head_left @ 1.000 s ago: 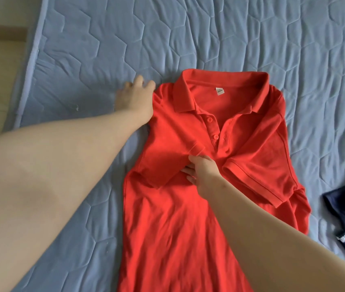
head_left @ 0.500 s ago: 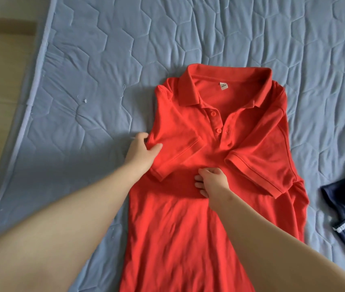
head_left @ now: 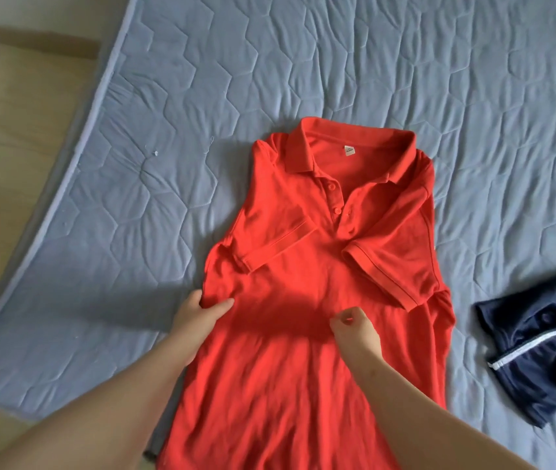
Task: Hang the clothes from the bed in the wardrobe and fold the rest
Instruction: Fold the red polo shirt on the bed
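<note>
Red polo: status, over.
Left hand grips polo side edge. Right hand curled over its middle, hold unclear. Both sleeves folded in. Navy garment lies apart, right.

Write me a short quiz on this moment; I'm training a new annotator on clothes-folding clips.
1. True or false: both short sleeves of the red polo shirt are folded in over its front.
2. Where does the left hand grip the shirt? A) the collar B) its side edge, below the folded sleeve C) the bottom hem
3. Short answer: does the navy garment on the quilted mattress touch the shirt?
Key: 1 true; 2 B; 3 no, a strip of mattress shows between them.
</note>
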A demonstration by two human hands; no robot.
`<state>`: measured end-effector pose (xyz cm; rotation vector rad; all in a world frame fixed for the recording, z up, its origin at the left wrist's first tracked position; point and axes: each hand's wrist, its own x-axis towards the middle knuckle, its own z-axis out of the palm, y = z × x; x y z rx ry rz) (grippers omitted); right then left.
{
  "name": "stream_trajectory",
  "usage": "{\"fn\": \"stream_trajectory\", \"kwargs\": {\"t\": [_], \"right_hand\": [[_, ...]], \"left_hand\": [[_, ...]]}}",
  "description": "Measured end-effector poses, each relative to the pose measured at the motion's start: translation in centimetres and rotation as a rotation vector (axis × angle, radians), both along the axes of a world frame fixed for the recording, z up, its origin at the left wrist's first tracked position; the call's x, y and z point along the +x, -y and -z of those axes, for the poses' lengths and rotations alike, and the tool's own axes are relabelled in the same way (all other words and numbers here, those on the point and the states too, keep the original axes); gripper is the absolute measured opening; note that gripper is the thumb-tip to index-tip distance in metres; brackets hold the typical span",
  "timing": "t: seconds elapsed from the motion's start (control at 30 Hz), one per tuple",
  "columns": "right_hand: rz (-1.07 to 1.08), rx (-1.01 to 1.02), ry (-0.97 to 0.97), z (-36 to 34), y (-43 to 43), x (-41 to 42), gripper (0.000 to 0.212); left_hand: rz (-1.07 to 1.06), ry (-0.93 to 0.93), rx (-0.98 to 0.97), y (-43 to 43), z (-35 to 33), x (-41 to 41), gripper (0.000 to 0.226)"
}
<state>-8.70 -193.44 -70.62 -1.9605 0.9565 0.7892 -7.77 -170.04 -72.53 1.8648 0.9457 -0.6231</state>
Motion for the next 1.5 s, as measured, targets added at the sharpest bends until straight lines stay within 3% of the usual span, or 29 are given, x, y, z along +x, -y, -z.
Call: {"fn": "stream_trajectory", "kwargs": {"t": [0.13,0.23,0.37,0.5,0.57,0.67,0.73,0.8,0.93,1.1,1.2,1.3,1.37,1.4,1.5], "right_hand": [[-0.112,0.011,0.104,-0.9,-2.5,2.7,0.020],[-0.174,0.050,0.169,-1.2,-5.5,4.8,0.026],[-0.164,0.138,0.105,-0.4,-9.7,4.5,0.012],[-0.070,0.190,-0.037,1.0,-13.0,2.2,0.004],[-0.035,0.186,-0.080,1.4,-14.7,1.8,0.019],[-0.032,0.131,-0.173,1.8,-17.1,2.0,0.065],[-0.079,0.046,-0.246,2.2,-18.6,2.3,0.079],[-0.151,-0.046,-0.280,2.6,-19.6,2.5,0.075],[-0.208,-0.145,-0.244,3.3,-20.0,2.1,0.047],[-0.242,-0.068,-0.159,2.9,-17.8,0.9,0.036],[-0.188,0.075,-0.172,2.4,-16.0,0.6,0.037],[-0.103,0.208,-0.171,2.0,-14.1,0.3,0.025],[-0.005,0.270,-0.178,2.1,-13.2,-0.5,0.013],[0.065,0.305,-0.191,2.2,-12.6,-1.1,0.010],[0.244,0.374,-0.217,2.5,-10.6,-2.8,0.024]], "left_hand": [[-0.040,0.125,-0.013,0.0,-0.5,4.0,0.017],[-0.003,0.151,0.030,0.2,-0.7,8.1,0.031],[0.219,0.068,0.041,0.5,-0.7,12.4,0.019],[0.348,0.010,0.022,0.4,-0.2,14.6,0.030],[0.396,-0.007,0.004,0.5,0.0,15.3,0.029],[0.448,0.004,0.021,0.6,0.5,16.0,0.034],[0.439,0.024,0.010,0.8,1.1,16.0,0.028],[0.429,0.020,-0.023,0.9,1.7,15.7,0.023],[0.454,0.018,-0.028,0.2,2.2,16.1,0.010],[0.338,-0.003,-0.063,-0.1,2.0,16.6,0.027],[0.224,-0.015,-0.137,0.6,1.1,17.0,0.007],[0.176,-0.025,-0.215,1.8,0.3,18.1,0.039],[0.227,0.035,-0.100,3.1,0.0,18.7,0.049],[0.247,0.090,-0.016,4.1,-0.2,18.9,0.042],[0.327,0.217,0.224,6.9,-1.4,18.5,0.025]]}}
